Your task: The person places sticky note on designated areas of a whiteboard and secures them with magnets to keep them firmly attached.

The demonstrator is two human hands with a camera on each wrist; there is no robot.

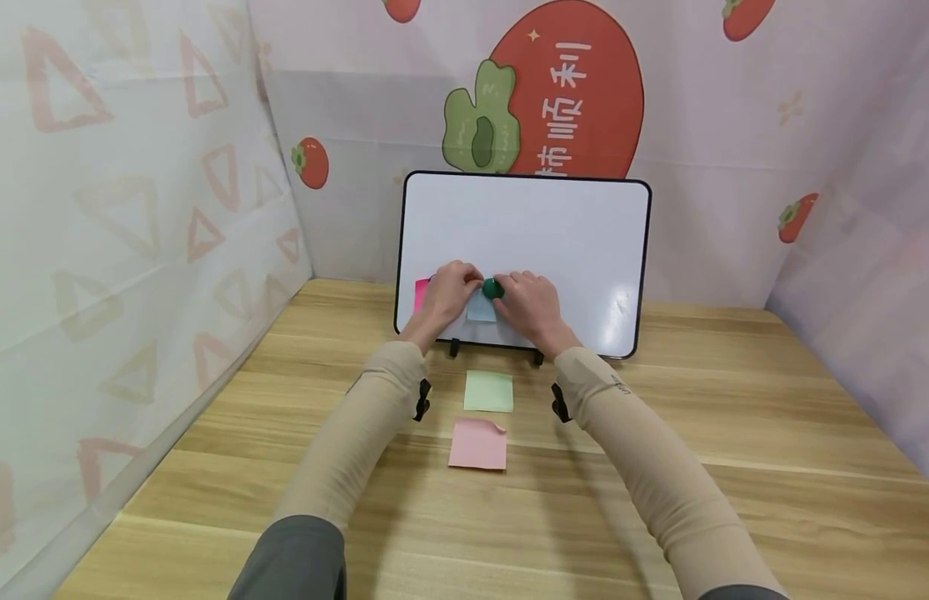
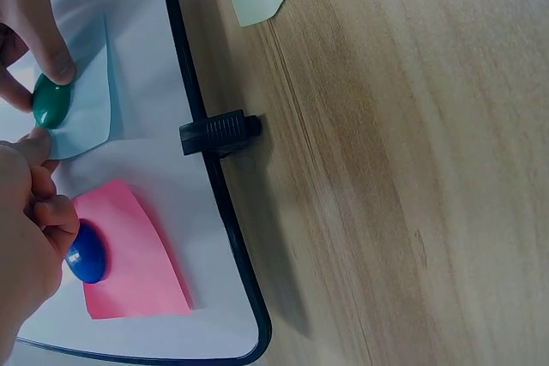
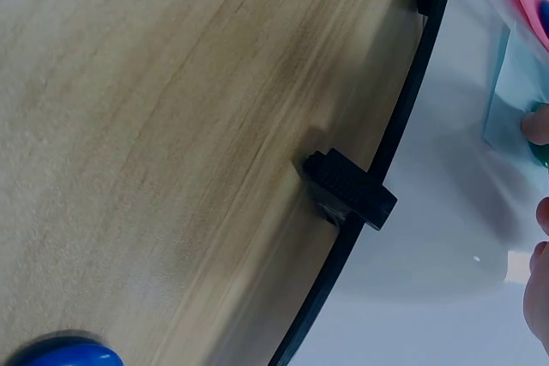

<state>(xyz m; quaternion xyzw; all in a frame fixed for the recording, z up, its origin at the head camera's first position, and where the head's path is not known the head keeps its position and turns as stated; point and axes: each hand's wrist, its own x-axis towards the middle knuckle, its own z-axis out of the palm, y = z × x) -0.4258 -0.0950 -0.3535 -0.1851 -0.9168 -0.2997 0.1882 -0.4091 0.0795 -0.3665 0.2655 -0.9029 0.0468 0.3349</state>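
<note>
In the head view, both hands work at the lower part of a whiteboard (image 1: 539, 242). A light blue sticky note (image 1: 481, 308) lies against the board, its lower edge lifting slightly in the left wrist view. Over its upper part sits a round green magnet (image 2: 52, 102), which my right hand (image 1: 531, 304) holds between thumb and fingers. My left hand (image 1: 451, 290) pinches the note's upper left corner, right beside the magnet. Left of it, a bright pink sticky note (image 2: 141, 263) is on the board under a blue magnet (image 2: 87, 253), partly covered by the left hand in the head view.
Black stand clips (image 2: 214, 133) support the board's lower edge. On the wooden table (image 1: 404, 533) lie a pale green sticky note (image 1: 489, 392) and a light pink one (image 1: 477, 445) with a curled corner. A blue rounded object (image 3: 75, 356) rests on the table in the right wrist view.
</note>
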